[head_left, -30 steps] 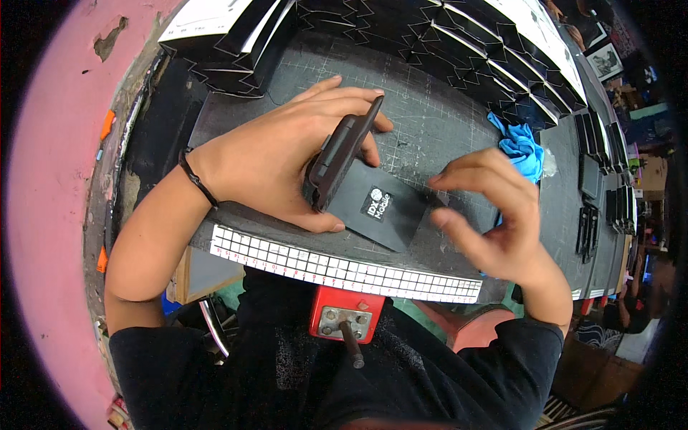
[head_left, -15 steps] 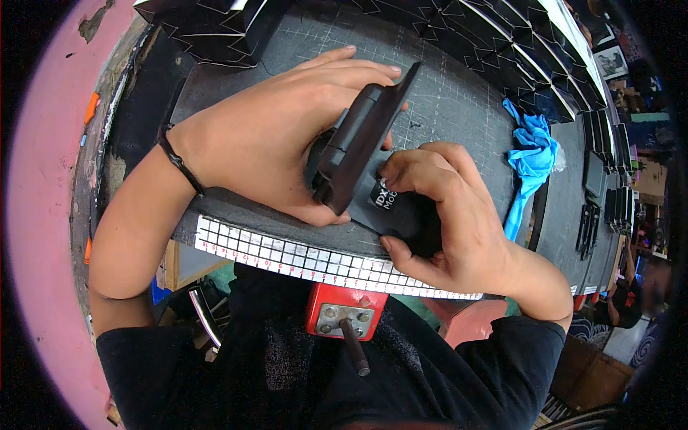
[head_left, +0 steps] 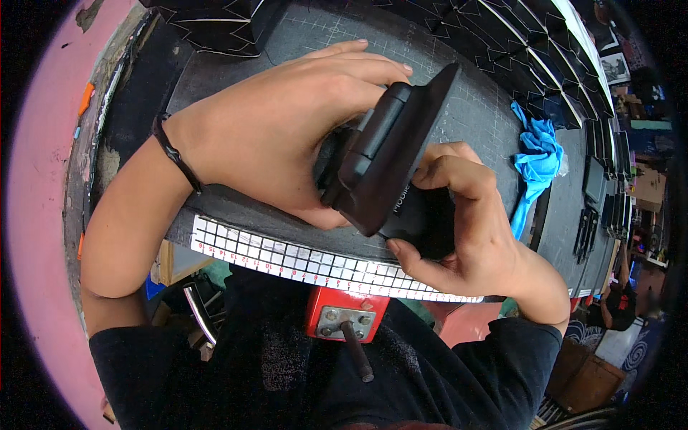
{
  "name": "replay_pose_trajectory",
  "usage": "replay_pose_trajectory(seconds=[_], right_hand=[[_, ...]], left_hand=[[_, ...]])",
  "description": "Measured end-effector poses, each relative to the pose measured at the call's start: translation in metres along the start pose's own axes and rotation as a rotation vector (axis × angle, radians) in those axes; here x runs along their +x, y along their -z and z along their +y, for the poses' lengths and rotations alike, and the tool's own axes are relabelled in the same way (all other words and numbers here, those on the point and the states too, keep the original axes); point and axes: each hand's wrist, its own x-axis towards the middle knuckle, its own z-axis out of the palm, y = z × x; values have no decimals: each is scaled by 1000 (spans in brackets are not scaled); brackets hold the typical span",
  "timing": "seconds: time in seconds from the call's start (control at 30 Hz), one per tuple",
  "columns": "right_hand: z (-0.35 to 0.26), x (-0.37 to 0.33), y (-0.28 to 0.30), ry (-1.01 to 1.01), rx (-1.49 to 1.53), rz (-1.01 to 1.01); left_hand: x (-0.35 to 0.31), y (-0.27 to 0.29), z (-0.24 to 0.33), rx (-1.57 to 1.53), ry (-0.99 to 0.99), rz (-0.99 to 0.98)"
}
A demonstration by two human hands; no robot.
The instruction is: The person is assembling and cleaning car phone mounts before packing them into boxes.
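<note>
My left hand [head_left: 279,118] is wrapped round a black plastic piece with a rounded hinge-like barrel and a broad flat flap [head_left: 412,147]. The flap stands up at a tilt, its edge toward my right hand. Below and to the right is a flat black piece with white lettering [head_left: 419,218], partly hidden by the flap. My right hand [head_left: 481,222] curves round this lettered piece, thumb at its near edge and bent fingers at its far side. I cannot tell whether the two black pieces are joined. The left fingertips lie partly behind the hinged piece.
A white gridded ruler strip [head_left: 287,259] runs along the grey bench's near edge. Black folded boxes [head_left: 215,25] stand at the back. At the right lies a crumpled blue cloth [head_left: 537,150]. A red metal block with a bolt [head_left: 347,315] sits below the bench edge.
The hinged black piece has shifted right in my left hand, and its flap covers more of the lettering. My right hand has moved slightly right, still curved round the lettered piece.
</note>
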Motion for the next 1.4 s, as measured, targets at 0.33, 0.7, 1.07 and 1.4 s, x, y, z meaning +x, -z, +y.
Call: replay_pose_trajectory(seconds=[0.33,0.7,1.07,1.4], right_hand=[[4,15,21,-81,-75,29],[6,34,23,-67,-267,-141],[3,30,12,16,-453,-172],[10,28,12,18,-358,-158]], left_hand=[[-2,-3,-3,-65,-8,42],[-2,-3,-5,-117,6,48],[-3,-7,-6,-120,16,72],[-5,-10,-8,-99,13,71]])
